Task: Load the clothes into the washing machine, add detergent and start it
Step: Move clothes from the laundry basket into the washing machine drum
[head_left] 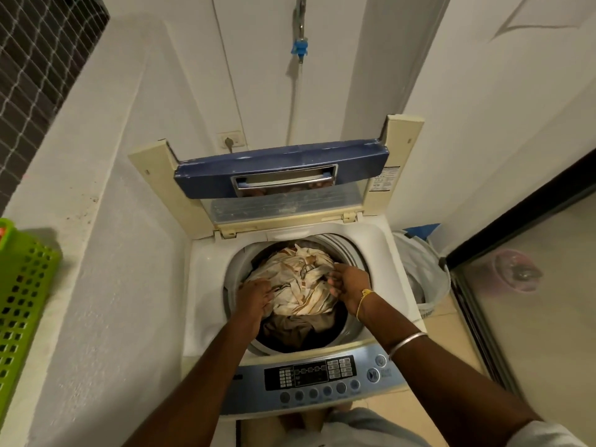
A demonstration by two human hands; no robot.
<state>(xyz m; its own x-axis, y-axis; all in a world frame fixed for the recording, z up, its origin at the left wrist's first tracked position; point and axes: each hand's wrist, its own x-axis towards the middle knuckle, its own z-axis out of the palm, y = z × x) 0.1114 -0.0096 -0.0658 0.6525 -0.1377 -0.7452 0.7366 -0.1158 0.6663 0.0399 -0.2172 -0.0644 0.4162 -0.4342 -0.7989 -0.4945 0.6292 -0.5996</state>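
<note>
In the washing machine (292, 250) drum, cream brown-striped cloth (301, 285), both hands (254, 296) gripping it.

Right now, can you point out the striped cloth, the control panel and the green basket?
striped cloth (300, 285): head view, middle of the bundle in the drum.
control panel (309, 372): head view, its dark display.
green basket (22, 301): head view, perforated side wall.

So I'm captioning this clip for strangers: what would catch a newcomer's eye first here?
Both hands, left hand and right hand, reach into the open washing machine at centre, gripping a cream striped cloth heaped over darker clothes. Its blue-edged lid stands raised behind the drum. A bright green basket sits on the ledge at far left.
</note>
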